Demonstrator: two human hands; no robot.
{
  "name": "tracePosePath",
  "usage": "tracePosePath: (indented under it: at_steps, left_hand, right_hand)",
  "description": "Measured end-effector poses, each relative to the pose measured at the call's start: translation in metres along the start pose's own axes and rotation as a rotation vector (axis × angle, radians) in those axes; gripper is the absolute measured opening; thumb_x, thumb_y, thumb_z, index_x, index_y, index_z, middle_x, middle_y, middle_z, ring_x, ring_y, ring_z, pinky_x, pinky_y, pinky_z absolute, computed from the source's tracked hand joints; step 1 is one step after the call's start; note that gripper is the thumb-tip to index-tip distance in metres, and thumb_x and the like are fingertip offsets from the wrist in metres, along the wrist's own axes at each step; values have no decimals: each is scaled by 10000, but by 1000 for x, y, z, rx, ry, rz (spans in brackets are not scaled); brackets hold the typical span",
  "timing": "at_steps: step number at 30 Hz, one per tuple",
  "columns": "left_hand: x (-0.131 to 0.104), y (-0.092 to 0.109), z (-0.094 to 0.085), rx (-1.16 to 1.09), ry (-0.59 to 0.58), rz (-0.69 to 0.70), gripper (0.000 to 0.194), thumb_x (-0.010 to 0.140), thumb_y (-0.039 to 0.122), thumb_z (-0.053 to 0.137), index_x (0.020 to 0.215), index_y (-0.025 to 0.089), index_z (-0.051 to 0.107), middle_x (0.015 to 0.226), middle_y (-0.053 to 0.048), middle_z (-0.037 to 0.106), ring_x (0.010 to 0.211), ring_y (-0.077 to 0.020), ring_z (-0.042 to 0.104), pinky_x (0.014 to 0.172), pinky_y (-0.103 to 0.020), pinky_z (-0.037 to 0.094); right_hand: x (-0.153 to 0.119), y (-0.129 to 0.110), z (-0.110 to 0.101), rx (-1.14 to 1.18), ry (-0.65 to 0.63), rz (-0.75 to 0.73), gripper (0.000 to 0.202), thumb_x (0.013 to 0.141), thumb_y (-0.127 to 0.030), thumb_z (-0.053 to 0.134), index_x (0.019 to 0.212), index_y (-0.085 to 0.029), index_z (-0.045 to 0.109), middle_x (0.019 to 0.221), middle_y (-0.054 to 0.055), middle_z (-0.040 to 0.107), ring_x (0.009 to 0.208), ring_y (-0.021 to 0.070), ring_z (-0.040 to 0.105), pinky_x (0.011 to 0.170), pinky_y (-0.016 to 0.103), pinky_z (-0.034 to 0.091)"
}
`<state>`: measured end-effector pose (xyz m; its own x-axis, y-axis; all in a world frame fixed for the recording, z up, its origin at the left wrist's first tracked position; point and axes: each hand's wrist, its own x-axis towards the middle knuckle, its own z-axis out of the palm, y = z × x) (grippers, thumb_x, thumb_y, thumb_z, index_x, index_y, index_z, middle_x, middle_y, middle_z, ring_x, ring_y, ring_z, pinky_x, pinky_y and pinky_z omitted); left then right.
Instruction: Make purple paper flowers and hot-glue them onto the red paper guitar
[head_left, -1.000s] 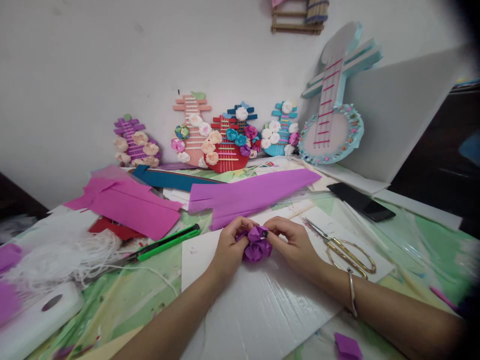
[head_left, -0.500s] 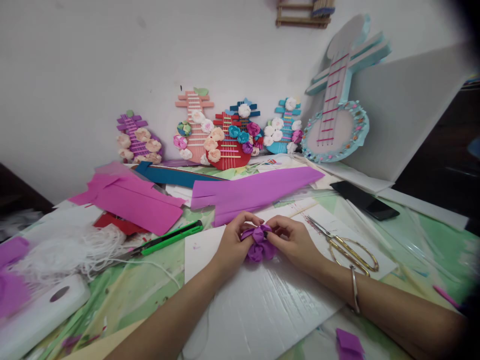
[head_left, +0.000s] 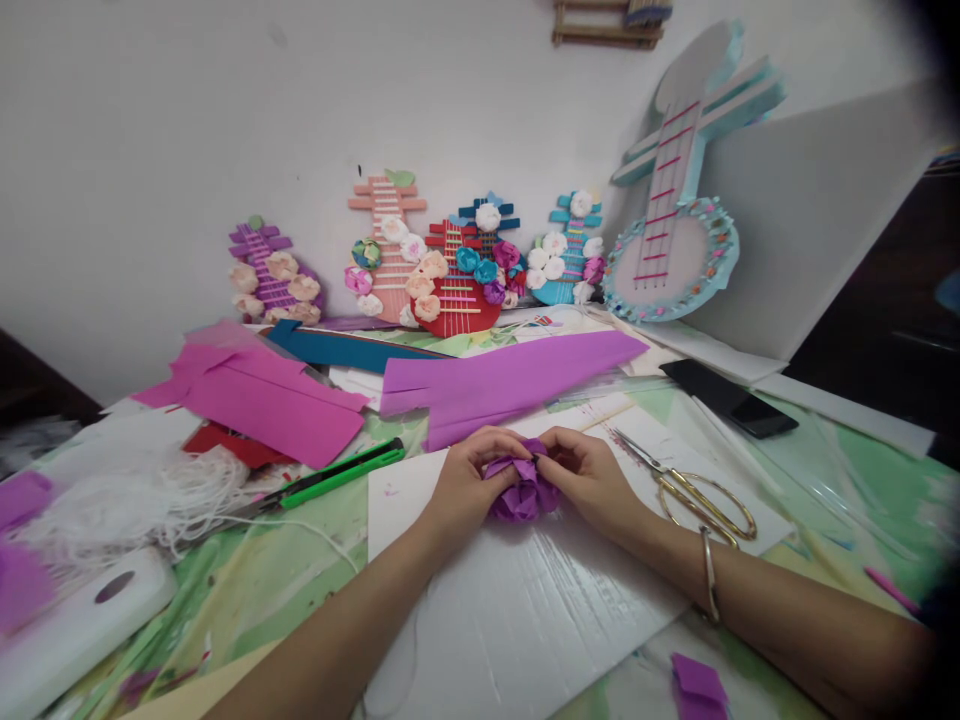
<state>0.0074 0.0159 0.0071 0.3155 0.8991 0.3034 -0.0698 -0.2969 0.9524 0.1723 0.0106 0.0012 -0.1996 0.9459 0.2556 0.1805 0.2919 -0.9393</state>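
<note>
Between both hands is a purple paper flower (head_left: 523, 497) with crumpled petals, held just above a white board (head_left: 517, 610). My left hand (head_left: 471, 480) grips its left side, thumb in front and fingers curled behind. On the other side my right hand (head_left: 589, 480) pinches the petals near the top with thumb and fingers. Part of the flower is hidden behind the fingers. Gold-handled scissors (head_left: 697, 497) lie close to my right wrist, which wears a bangle.
Purple paper (head_left: 510, 385) and pink paper (head_left: 270, 395) lie behind my hands. A green cutter (head_left: 345, 474) and white string (head_left: 142, 505) are at left; a black phone (head_left: 731, 398) is at right. Flower-decorated paper lutes (head_left: 456, 285) and a larger pale blue one (head_left: 667, 260) lean along the wall.
The flower has turned in my fingers, showing a different, more ruffled side. Both hands stay on it in nearly the same place.
</note>
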Motion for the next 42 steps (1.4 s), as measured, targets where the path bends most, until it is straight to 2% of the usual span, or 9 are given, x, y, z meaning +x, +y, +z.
tracePosePath:
  at_steps: [6, 11, 14, 19, 27, 33, 37, 42]
  left_hand:
    - [1, 1, 1, -39, 52, -79, 61, 749, 173, 650, 750, 147, 595, 871, -44, 638, 844, -157, 599, 775, -276, 467]
    - [0, 1, 2, 23, 69, -72, 66, 761, 184, 627, 786, 152, 575, 811, -24, 620, 793, -138, 586, 754, -260, 465]
    - [0, 2, 2, 67, 90, -58, 70, 769, 200, 622, 786, 158, 570, 773, -8, 598, 757, -128, 569, 729, -251, 462]
    - [0, 3, 3, 73, 100, -44, 61, 765, 182, 610, 783, 159, 555, 771, 2, 578, 756, -127, 561, 722, -253, 454]
    - [1, 4, 3, 9, 98, -76, 127, 738, 150, 621, 804, 167, 513, 805, 3, 551, 790, -134, 550, 731, -252, 438]
    - [1, 2, 0, -44, 26, -160, 157, 742, 169, 625, 881, 151, 556, 861, -29, 586, 825, -148, 558, 736, -257, 432]
    - [0, 2, -1, -80, 61, -186, 254, 726, 153, 649, 962, 163, 555, 871, -31, 603, 840, -153, 570, 723, -252, 438]
    - [1, 4, -1, -78, 52, -171, 162, 725, 161, 661, 871, 152, 591, 869, -35, 618, 827, -148, 576, 743, -262, 448]
  right_hand:
    - [-1, -5, 1, -119, 31, -38, 103, 794, -237, 545, 784, -160, 612, 692, 8, 601, 614, 122, 539, 570, 249, 426]
    - [-3, -9, 1, -191, 25, -104, 123, 808, -230, 512, 772, -160, 606, 690, 11, 596, 624, 124, 531, 584, 255, 416]
    - [-4, -12, 1, -156, -1, -129, 140, 828, -250, 500, 783, -162, 598, 683, 4, 585, 618, 118, 520, 592, 254, 415]
    - [-4, -12, 2, -104, -54, -65, 86, 780, -228, 554, 833, -165, 581, 732, 8, 596, 648, 123, 538, 597, 253, 429]
    - [-2, -5, 2, -70, -68, -41, 58, 807, -193, 525, 802, -169, 578, 707, -2, 588, 642, 116, 535, 587, 242, 429]
    - [-3, -6, 1, -80, -43, -50, 108, 835, -251, 531, 831, -168, 601, 712, 3, 600, 634, 116, 535, 585, 240, 425]
    - [-2, -5, 1, -75, -56, -43, 122, 836, -276, 552, 840, -169, 609, 732, 9, 622, 657, 119, 558, 608, 243, 437]
    - [-1, -1, 1, -41, -75, -27, 112, 828, -273, 559, 792, -171, 589, 723, 7, 614, 656, 117, 557, 610, 244, 441]
